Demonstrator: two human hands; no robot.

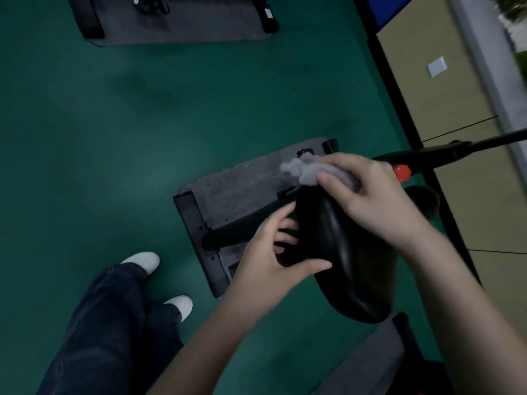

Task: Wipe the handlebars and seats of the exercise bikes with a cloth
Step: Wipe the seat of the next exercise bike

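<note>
A black bike seat [346,260] fills the lower middle of the head view, its narrow nose pointing away from me. My right hand [368,195] grips a grey cloth [306,171] and holds it against the nose of the seat. My left hand [273,252] grips the seat's left edge, fingers curled under it and thumb on top. The bike's black frame bar [245,226] runs below the seat toward the left. A black handlebar post [445,152] with a red knob [402,172] reaches out to the right.
The bike stands on a grey mat [236,183] on green floor [114,132]. Another mat with a bike base [176,21] lies at the top. A beige wall [456,109] with a white socket plate [436,67] rises on the right. My legs and white shoes [142,260] are at lower left.
</note>
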